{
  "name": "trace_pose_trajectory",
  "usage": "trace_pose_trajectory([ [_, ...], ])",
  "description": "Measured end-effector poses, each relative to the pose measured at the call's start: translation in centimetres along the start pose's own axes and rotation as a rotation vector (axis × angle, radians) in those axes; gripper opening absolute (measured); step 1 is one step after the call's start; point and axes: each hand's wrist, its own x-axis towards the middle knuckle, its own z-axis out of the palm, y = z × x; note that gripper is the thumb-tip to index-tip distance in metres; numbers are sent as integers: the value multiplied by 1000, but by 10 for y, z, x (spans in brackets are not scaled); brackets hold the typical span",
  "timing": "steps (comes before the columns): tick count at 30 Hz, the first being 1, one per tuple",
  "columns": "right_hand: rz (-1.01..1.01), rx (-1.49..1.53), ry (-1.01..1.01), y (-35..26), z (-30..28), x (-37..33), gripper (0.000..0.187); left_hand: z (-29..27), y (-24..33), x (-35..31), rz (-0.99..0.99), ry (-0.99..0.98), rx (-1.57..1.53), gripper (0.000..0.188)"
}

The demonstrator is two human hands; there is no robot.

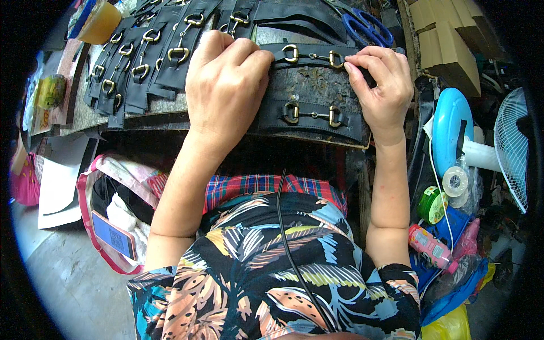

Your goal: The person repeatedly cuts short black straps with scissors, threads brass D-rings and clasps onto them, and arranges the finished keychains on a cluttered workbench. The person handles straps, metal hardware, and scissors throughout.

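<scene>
A black leather strap with brass horsebit hardware (310, 56) lies across the work surface between my hands. My left hand (226, 85) is closed in a fist at the strap's left end, its fingertips hidden behind the knuckles. At the other end, my right hand (382, 79) is closed, thumb and forefinger together at the right D-shaped ring. Nearer to me, a second black strap (311, 115) with the same hardware lies flat by the table's front edge. To the left of my hands, several more such straps (141, 56) lie overlapping in rows.
Blue-handled scissors (369, 28) lie beyond my right hand. Plain black strips (303, 25) are at the back. An orange-brown tub (101, 22) stands at the far left. Cardboard boxes (447, 48) and a fan (513, 150) are on the right. A cloth bag with a phone (115, 233) hangs below left.
</scene>
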Motion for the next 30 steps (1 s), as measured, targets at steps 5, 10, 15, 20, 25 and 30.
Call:
trace_pose_trajectory([
  [5,-38,-6,-9,-2,-1,5,20,1,1,0,7,16,6,16],
  [10,-105,-41,-102,-9,-5,7,36,3,-1,0,27,34,20,13],
  [15,-104,-72,-197,-12,-6,8,37,5,-3,-1,41,43,21,14],
  [20,-105,9,-186,-22,-20,13,35,5,-3,-2,43,50,30,14],
  [25,-127,132,-321,-49,-38,5,32,4,-2,-2,41,47,40,14],
  [30,-90,141,-415,-54,-40,2,38,3,-1,-2,27,35,25,12],
])
